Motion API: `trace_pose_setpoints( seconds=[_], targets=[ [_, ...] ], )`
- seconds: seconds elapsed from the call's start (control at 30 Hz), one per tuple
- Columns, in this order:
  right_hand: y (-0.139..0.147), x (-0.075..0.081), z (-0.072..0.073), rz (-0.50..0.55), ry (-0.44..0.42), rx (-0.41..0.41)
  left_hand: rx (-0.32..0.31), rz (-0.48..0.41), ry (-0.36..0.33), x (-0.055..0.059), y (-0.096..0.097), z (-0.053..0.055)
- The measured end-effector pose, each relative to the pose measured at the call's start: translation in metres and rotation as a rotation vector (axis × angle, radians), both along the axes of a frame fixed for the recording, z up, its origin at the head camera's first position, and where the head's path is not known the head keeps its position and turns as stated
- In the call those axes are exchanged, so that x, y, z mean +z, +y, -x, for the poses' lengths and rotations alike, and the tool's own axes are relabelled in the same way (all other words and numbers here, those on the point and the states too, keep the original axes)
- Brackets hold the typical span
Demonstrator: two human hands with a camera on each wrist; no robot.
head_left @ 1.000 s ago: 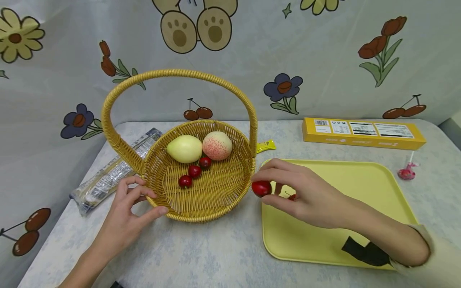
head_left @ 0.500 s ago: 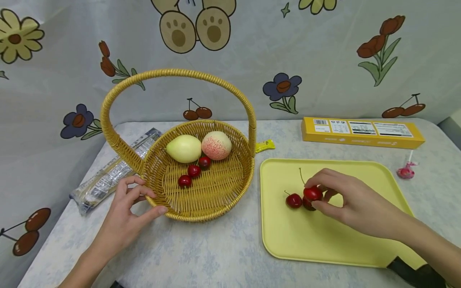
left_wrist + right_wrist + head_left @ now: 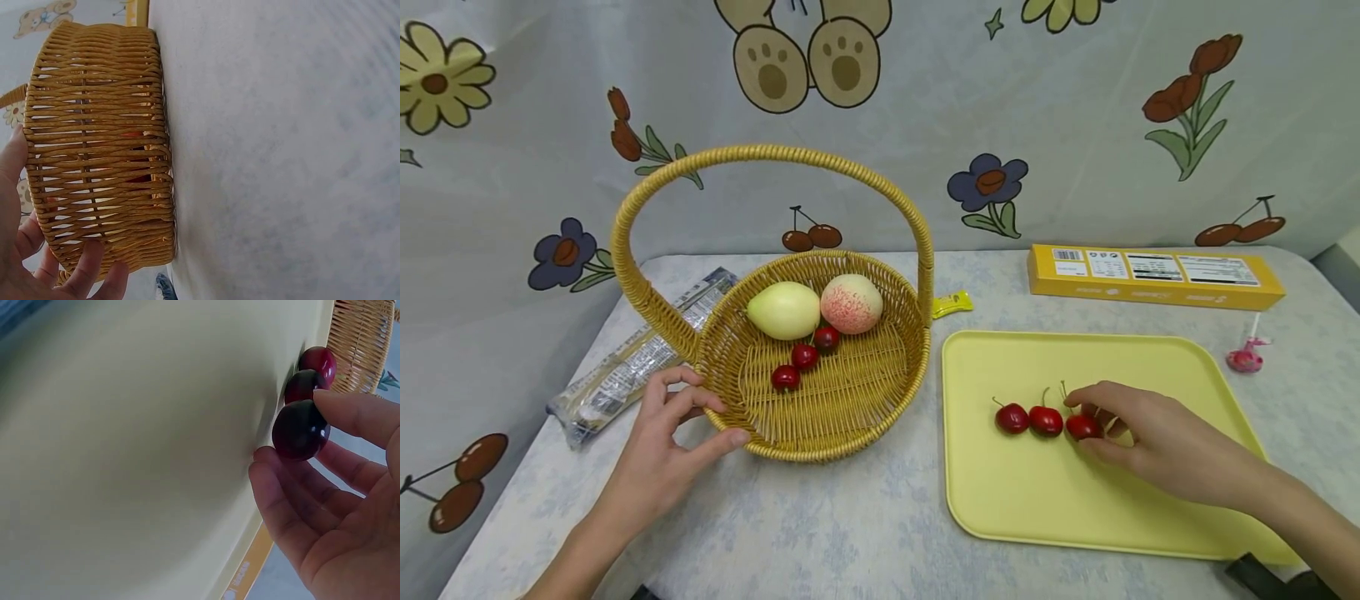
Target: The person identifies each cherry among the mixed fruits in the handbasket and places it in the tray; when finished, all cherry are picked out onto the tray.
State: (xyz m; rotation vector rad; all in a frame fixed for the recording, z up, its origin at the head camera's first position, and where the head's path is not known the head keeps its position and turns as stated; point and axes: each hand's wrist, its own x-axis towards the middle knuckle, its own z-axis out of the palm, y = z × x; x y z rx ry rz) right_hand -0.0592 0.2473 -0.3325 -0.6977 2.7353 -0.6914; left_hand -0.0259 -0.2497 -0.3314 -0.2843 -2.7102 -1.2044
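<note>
My left hand (image 3: 658, 442) grips the near left rim of a yellow wicker basket (image 3: 827, 433), thumb inside and fingers outside; the left wrist view shows fingers against the woven side (image 3: 100, 137). Inside lie a pale yellow pear-like fruit (image 3: 784, 310), a pink-speckled peach (image 3: 852, 304) and three dark red cherries (image 3: 805, 357). My right hand (image 3: 1165, 450) pinches a stemmed cherry (image 3: 1083, 427) low over the yellow tray (image 3: 1120, 508). To its left on the tray sit two cherries, one in the middle (image 3: 1046, 421) and one at the left (image 3: 1012, 418).
A yellow box (image 3: 1153, 277) lies behind the tray, with a pink lollipop (image 3: 1246, 358) to its right. A small yellow packet (image 3: 952, 304) is beside the basket. A silvery plastic package (image 3: 640, 358) lies left of the basket, whose tall handle (image 3: 775, 152) arches above it.
My right hand has carried its cherry from beside the basket's right rim rightward over the tray, then lowered it beside the other two. My left hand has stayed on the rim.
</note>
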Motion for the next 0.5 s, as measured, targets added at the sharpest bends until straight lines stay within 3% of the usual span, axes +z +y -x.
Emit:
trace_pose_setpoints(
  seconds=[0.5],
  targets=[
    [0.0005,-0.0037,0.0003,-0.039,0.022,0.011,-0.002,-0.010,-0.019,-0.0003,-0.0008,-0.0003]
  ],
)
